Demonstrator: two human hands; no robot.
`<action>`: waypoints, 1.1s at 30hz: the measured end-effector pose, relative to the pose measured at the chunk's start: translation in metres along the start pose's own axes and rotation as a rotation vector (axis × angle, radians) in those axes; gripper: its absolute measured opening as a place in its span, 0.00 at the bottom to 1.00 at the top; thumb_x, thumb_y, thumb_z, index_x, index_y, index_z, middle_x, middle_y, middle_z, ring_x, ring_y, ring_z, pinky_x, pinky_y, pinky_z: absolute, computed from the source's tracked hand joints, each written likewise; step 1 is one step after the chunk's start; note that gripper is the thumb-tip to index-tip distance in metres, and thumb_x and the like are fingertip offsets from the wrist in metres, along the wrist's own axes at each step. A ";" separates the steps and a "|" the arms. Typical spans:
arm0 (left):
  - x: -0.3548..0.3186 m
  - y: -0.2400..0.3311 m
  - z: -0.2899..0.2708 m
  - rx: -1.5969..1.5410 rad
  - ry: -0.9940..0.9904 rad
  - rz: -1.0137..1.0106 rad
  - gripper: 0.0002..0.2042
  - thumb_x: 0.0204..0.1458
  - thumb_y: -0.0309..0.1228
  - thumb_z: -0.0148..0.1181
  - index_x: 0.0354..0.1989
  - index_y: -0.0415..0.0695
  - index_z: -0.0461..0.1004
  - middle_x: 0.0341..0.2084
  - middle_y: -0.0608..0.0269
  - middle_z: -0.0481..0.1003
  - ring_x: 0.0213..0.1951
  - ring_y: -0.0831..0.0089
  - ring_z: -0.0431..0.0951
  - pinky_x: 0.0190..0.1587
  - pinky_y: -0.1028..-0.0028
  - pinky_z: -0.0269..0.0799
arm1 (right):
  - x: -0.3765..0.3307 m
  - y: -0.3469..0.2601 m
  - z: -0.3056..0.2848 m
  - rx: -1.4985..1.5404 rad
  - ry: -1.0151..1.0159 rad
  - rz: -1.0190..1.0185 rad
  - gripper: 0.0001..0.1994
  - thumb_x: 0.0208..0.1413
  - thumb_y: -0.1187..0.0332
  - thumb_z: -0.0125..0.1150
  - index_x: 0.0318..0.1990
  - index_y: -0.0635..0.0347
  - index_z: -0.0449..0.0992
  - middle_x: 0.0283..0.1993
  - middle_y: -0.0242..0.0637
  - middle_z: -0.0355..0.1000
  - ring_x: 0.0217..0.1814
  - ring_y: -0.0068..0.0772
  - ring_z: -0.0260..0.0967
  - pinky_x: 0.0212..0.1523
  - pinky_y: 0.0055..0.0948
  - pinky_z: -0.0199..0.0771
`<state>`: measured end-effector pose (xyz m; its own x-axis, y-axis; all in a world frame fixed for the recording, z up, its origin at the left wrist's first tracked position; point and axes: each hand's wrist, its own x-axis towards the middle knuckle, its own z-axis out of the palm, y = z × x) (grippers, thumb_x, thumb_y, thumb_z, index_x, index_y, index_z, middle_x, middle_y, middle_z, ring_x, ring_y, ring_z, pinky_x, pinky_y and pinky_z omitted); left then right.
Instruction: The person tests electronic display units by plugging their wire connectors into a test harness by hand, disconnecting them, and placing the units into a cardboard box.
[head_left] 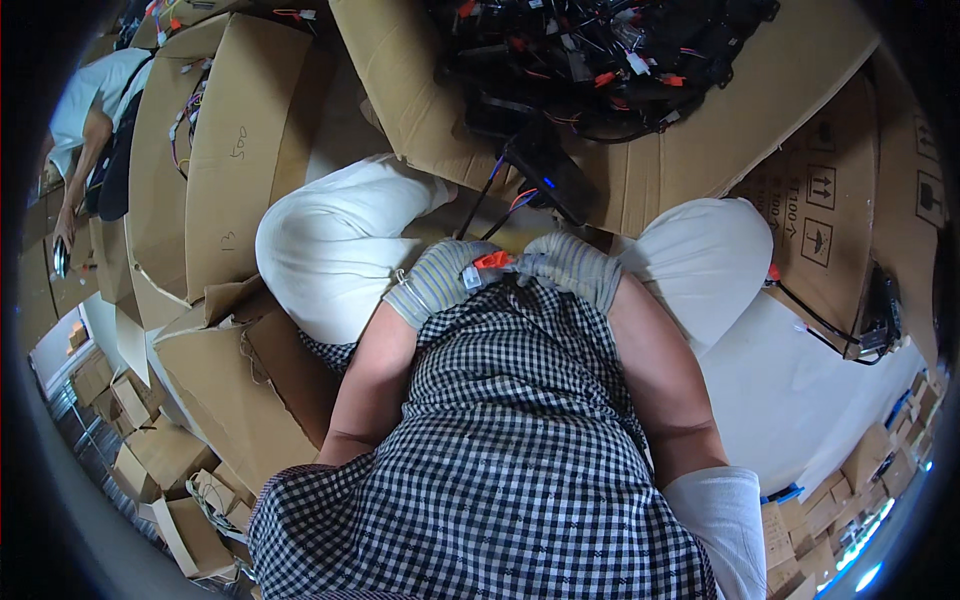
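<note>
Together, gloved left hand [438,284] curled around an orange connector [492,261], right hand [572,270] curled alongside, its hold unclear.

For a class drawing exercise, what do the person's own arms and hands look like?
The left hand and right hand wear striped grey and yellowish gloves, with a small pale loop at the left cuff. The forearms are bare; a white sleeve shows on the right arm.

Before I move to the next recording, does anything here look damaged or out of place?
The carton beside the left forearm looks ragged along its edge; a black cabled device is far right, apart from the main heap.
</note>
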<state>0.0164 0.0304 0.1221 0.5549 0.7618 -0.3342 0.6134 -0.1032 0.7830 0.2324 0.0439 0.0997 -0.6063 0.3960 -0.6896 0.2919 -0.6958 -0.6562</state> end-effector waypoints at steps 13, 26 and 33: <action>-0.003 -0.016 0.009 0.114 0.026 -0.019 0.15 0.49 0.41 0.53 0.37 0.43 0.73 0.28 0.48 0.73 0.32 0.48 0.73 0.33 0.58 0.67 | 0.011 0.002 0.006 -0.205 0.079 -0.030 0.15 0.53 0.58 0.57 0.26 0.63 0.75 0.16 0.30 0.64 0.19 0.21 0.57 0.22 0.25 0.59; -0.001 -0.007 0.006 0.052 0.001 -0.051 0.15 0.47 0.40 0.56 0.37 0.41 0.73 0.28 0.48 0.74 0.31 0.49 0.74 0.34 0.61 0.69 | 0.015 0.019 0.003 -0.228 0.147 -0.057 0.15 0.52 0.57 0.56 0.27 0.61 0.74 0.18 0.32 0.66 0.20 0.24 0.60 0.25 0.27 0.62; -0.013 0.021 -0.011 -0.467 -0.137 -0.045 0.13 0.46 0.35 0.62 0.35 0.40 0.75 0.28 0.56 0.77 0.31 0.68 0.78 0.36 0.73 0.71 | 0.020 -0.041 -0.068 0.315 1.024 -0.026 0.13 0.50 0.55 0.58 0.29 0.56 0.73 0.19 0.25 0.66 0.14 0.15 0.58 0.14 0.17 0.54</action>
<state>0.0157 0.0251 0.1492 0.6218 0.6642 -0.4150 0.3385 0.2499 0.9072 0.2583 0.1214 0.0918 0.3426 0.6252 -0.7013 -0.0048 -0.7453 -0.6667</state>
